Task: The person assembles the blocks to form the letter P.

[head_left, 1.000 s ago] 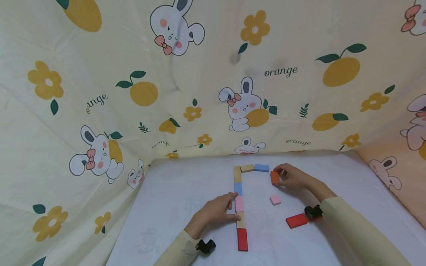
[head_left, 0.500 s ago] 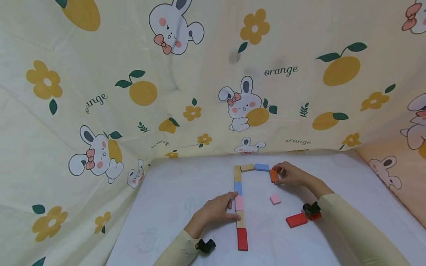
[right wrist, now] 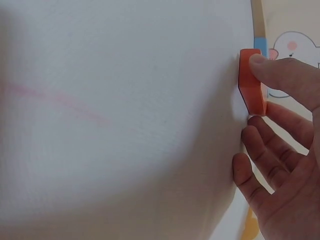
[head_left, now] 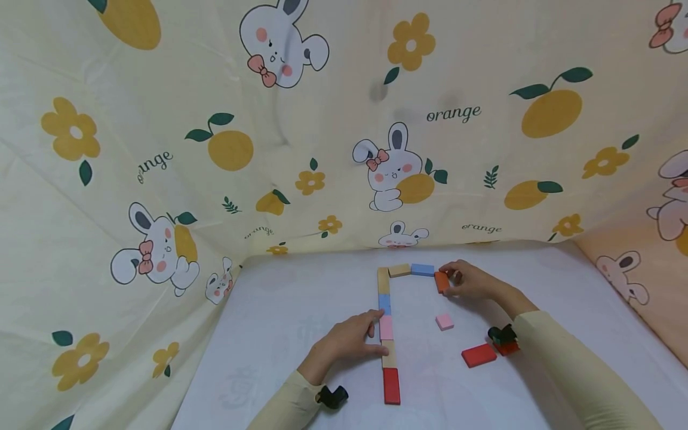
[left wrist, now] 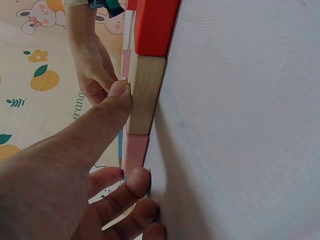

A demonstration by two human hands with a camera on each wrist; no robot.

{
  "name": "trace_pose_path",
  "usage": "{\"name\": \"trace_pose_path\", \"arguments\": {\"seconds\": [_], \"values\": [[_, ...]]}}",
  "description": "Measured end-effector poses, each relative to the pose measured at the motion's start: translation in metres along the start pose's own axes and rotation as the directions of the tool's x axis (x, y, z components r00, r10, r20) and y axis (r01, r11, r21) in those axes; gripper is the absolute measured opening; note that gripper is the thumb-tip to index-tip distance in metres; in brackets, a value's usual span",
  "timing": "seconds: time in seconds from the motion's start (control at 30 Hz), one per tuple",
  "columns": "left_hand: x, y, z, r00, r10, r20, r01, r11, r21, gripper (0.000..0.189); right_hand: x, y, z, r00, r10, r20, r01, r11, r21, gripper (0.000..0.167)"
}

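Note:
At the far right end of a line of blocks, my right hand [head_left: 473, 282] pinches an orange block [head_left: 442, 282] between thumb and fingers. In the right wrist view the thumb lies on one end of that orange block [right wrist: 251, 80]. The block stands beside a blue block [head_left: 423, 270]. My left hand [head_left: 346, 337] rests along the left row, its thumb against a plain wooden block [left wrist: 146, 95] and its fingertips by a pink block [left wrist: 136, 154]. Its fingers are loosely bent and grip nothing. A red block [head_left: 392, 386] ends the row near me.
Inside the corner of the line lies a small pink block [head_left: 444, 322]. Red blocks [head_left: 479, 356] lie under and left of the right wrist. A patterned cloth [head_left: 322, 119] rises behind the white table surface [head_left: 279, 298].
My right hand has slid the orange block slightly left and away from me, up to the end of the blue block. The left hand has stayed in place.

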State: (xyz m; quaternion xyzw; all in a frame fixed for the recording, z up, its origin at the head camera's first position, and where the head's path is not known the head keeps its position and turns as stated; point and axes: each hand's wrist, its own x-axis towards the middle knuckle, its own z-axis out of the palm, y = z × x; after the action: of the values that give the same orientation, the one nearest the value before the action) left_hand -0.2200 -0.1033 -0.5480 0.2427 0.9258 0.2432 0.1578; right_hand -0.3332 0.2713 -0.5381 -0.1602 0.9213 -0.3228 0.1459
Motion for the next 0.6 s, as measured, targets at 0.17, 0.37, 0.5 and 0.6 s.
{"name": "trace_pose_path", "arguments": {"seconds": [0.17,0.37,0.5,0.6], "values": [[0.0002,0.0001,-0.0001,1.000,-0.004,0.000,0.004,1.000,-0.005,0.092,0.0002,0.0015,0.0012,1.000,-0.003,-0.003,0.003,1.000,0.004,0.067],[-0.0001,-0.0005,0.0003,1.000,-0.002,-0.003,0.001,1.000,-0.006,0.092,0.0025,0.0030,0.0023,1.000,0.001,0.002,-0.001,1.000,0.006,0.069],[0.0001,-0.0010,0.0010,1.000,0.001,-0.007,-0.001,1.000,-0.003,0.092,0.0028,0.0041,0.0019,1.000,-0.002,0.006,0.002,1.000,0.011,0.071],[-0.0001,-0.0007,0.0008,1.000,0.003,-0.007,-0.003,1.000,0.001,0.092,0.0012,0.0040,0.0007,1.000,-0.004,0.007,0.004,1.000,0.026,0.074]]}}
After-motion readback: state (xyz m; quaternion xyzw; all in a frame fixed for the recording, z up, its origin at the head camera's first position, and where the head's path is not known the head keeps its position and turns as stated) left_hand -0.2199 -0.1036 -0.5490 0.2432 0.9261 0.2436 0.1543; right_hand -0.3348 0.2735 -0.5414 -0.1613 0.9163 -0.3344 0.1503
